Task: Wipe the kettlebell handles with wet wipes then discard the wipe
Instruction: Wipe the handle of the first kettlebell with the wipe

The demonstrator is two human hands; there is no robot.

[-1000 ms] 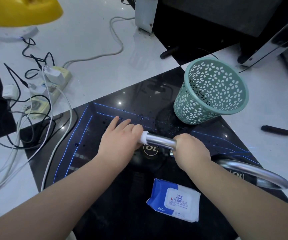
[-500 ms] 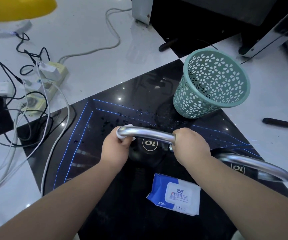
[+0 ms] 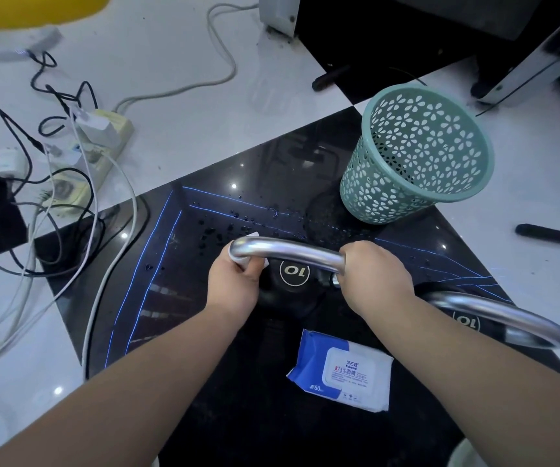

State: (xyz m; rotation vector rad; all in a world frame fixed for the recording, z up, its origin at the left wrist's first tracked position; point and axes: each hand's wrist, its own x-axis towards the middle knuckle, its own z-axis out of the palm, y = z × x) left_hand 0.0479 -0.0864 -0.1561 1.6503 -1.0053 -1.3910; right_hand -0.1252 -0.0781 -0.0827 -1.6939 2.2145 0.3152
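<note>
Glossy black floor tile point(image 3: 204, 332) with blue reflected lines and scattered water droplets, bordered by white tiles; all positions are given relative to the black kettlebell marked "10" point(image 3: 293, 281) standing at its centre. Teal perforated plastic basket with flower cut-outs point(image 3: 416, 156): beyond and right of the kettlebell, well apart from it. Second kettlebell's polished steel handle point(image 3: 507, 318): right of the kettlebell, near it. Blue-and-white pack of wet wipes point(image 3: 342, 372): lying flat just in front of the kettlebell. Curved polished steel handle point(image 3: 288, 247): arching over the kettlebell's top. Right hand point(image 3: 372, 278): fingers closed around the handle's right end. Left hand point(image 3: 234, 284): fingers curled at the handle's left bend, pinching a white wet wipe point(image 3: 255, 262) against the metal. Cream power strip with plugs and tangled cables point(image 3: 83, 163): far left of the kettlebell.
</note>
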